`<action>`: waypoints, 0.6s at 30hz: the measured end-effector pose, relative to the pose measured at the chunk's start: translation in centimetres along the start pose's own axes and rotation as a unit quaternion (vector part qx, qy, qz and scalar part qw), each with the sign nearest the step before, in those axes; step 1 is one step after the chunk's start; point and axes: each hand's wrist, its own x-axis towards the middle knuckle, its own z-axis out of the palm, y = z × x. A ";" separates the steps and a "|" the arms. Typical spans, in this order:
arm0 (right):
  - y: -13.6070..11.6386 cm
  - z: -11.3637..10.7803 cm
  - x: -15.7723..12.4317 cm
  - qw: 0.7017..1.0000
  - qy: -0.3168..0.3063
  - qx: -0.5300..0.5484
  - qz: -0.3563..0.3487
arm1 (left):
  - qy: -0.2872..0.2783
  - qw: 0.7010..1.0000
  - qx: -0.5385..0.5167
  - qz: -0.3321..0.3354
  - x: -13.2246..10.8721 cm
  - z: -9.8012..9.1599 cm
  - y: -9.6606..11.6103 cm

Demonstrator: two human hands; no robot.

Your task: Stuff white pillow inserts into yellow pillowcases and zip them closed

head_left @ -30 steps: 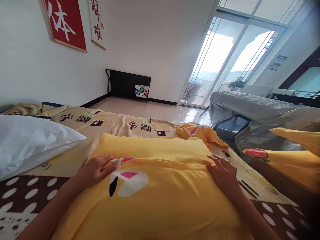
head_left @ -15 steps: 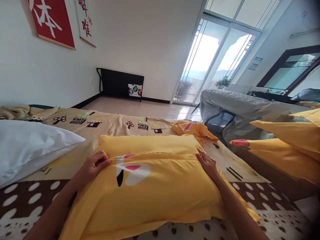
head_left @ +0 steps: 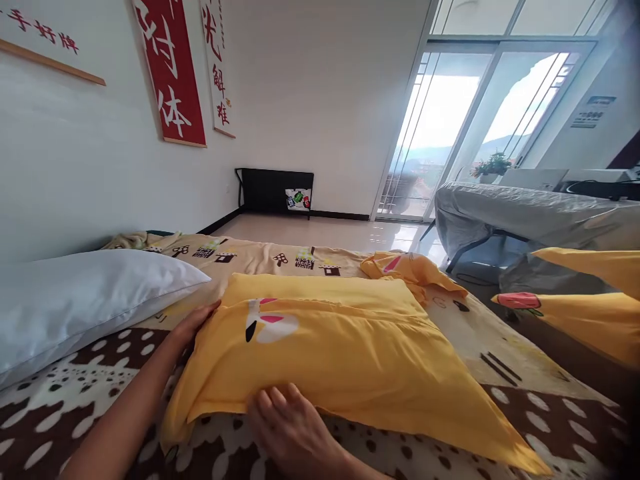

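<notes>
We have a yellow pillow (head_left: pixel 345 347) lying flat on the bed (head_left: pixel 525 427), in the middle of its patterned blanket, and we take this pillow as our landmark. Our left hand (head_left: pixel 193 325) rests against the pillow's left end, fingers straight and released, pressing the edge of the case rather than gripping it. Our right hand (head_left: pixel 293 430) lies at the pillow's near edge, palm down, fingers spread and slack, their tips touching the hem of the yellow case where it hangs loose over the blanket; nothing is clenched in either hand.

Left of the pillow, just beside it, lies a white pillow (head_left: pixel 85 303) without a coloured case. Beyond the pillow's far right corner sits a crumpled yellow cloth (head_left: pixel 405 267), and well to its right more yellow cushions (head_left: pixel 590 313) are stacked.

We judge the step in hand to be settling the case on the pillow: the filling sits toward the far side, and the near flap looks empty and slack. The next move would call for taking hold of that loose hem and drawing it snug, while the left hand steadies the end.
</notes>
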 end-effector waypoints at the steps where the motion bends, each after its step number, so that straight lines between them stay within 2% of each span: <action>1: -0.2 1.2 0.3 1.000 0.005 -0.013 0.015 | 0.012 1.000 0.003 0.002 0.4 0.1 0.4; 3: 0.0 3.0 0.4 0.999 0.023 -0.029 0.012 | 0.051 0.998 0.013 0.025 1.1 0.2 1.0; 5: 0.5 3.8 0.0 0.998 0.055 -0.022 -0.004 | 0.097 0.994 0.024 0.047 1.7 0.0 1.3; 8: 0.7 3.5 -0.8 0.997 0.069 0.028 -0.027 | 0.164 0.983 0.052 0.065 2.5 -0.4 1.8; 11: 0.6 2.3 -1.6 0.995 0.045 0.067 -0.063 | 0.207 0.973 0.079 0.069 3.5 -0.7 2.2; 14: 1.1 0.9 -1.9 0.994 0.044 0.066 -0.080 | 0.210 0.973 0.076 0.057 4.6 -0.5 2.4; 18: 2.0 0.0 -1.7 0.994 0.077 0.057 -0.055 | 0.158 0.986 0.026 0.036 4.8 0.4 2.1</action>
